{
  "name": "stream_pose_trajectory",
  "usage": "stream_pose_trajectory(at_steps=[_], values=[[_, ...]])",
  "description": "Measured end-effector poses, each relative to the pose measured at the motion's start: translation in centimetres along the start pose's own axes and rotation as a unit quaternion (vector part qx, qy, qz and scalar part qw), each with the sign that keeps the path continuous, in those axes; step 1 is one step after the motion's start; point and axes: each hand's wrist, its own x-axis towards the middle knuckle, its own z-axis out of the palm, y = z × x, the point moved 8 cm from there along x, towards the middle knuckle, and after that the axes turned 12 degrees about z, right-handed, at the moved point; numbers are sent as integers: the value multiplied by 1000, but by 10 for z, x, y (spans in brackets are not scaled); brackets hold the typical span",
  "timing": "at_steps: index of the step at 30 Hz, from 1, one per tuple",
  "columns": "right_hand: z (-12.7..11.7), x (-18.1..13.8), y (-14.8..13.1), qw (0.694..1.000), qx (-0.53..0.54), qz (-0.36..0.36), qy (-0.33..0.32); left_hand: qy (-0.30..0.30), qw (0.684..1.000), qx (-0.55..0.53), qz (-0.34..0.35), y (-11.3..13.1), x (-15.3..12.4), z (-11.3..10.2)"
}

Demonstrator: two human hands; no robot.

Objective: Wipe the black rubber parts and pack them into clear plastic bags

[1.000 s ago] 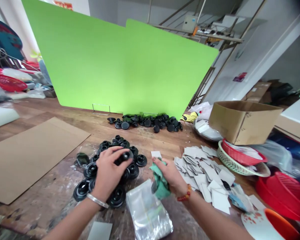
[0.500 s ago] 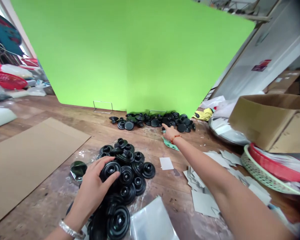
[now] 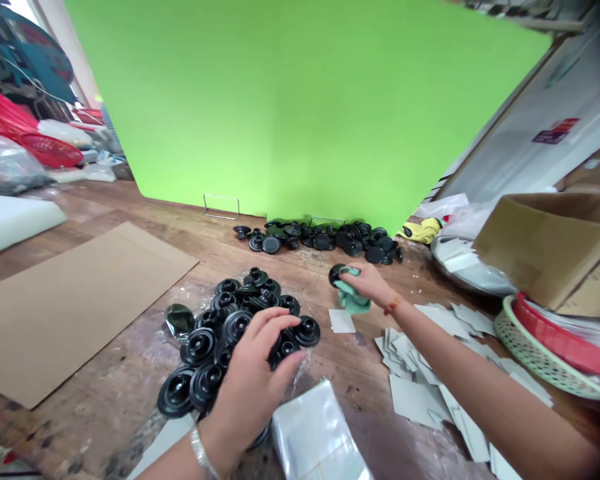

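Observation:
My left hand (image 3: 253, 380) hovers over the near pile of black round knobs (image 3: 199, 345), fingers spread and curved, with nothing between them. The knobs are shiny, with stepped discs and a short stem. My right hand (image 3: 373, 283) reaches forward over the floor, closed on a green cloth (image 3: 353, 300) and one black knob (image 3: 335, 274). The knob sticks out to the left of the fingers. Behind it lies a long heap of similar black knobs (image 3: 322, 241) against the green panel (image 3: 325, 133). A knob in clear wrap (image 3: 180, 320) lies left of the pile.
A stack of clear plastic bags (image 3: 320, 427) lies in front of me. White cards (image 3: 413, 393) are scattered to the right, with one card (image 3: 341, 321) apart. Baskets (image 3: 550, 347) and a carton (image 3: 550, 247) stand further right. A cardboard sheet (image 3: 90, 300) covers the left floor.
My right hand has taken a black knob from the far heap and drawn it back toward me with the cloth. My left hand has moved right over the near pile. The view has shifted left.

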Motion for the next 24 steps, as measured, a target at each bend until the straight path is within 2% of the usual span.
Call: stream_pose_trajectory(at_steps=[2,4,6,9,12,14,16,18,19,21,23,24], values=[[-3,-53,-17,996,43,-40,-60,-3,996,-83,-19,4,-3,23],[0,-108,-36,969,160,-82,-171,-1,987,-155,-41,7,-5,41],[0,-153,-45,944,218,-94,-231,-13,979,-196,-52,12,-9,53],[2,-192,-41,932,252,-59,-255,-31,974,-217,-59,20,-18,59],[4,-207,-33,921,273,-40,-274,-37,970,-232,-64,25,-32,59],[0,-210,-31,924,282,-52,-253,-32,971,-230,-63,28,-40,57],[-16,-206,-27,934,319,-46,-154,-31,972,-227,-57,36,-46,55],[-26,-206,-26,920,382,-35,-73,-54,968,-243,-34,50,-50,58],[-23,-208,-30,902,423,-36,-74,-69,965,-254,-14,58,-51,60],[-1,-215,-42,839,516,-25,-170,-73,962,-263,22,70,-52,61],[29,-226,-52,734,617,33,-282,-28,971,-234,33,66,-51,54],[41,-232,-55,677,662,72,-314,6,978,-208,31,60,-51,48]])
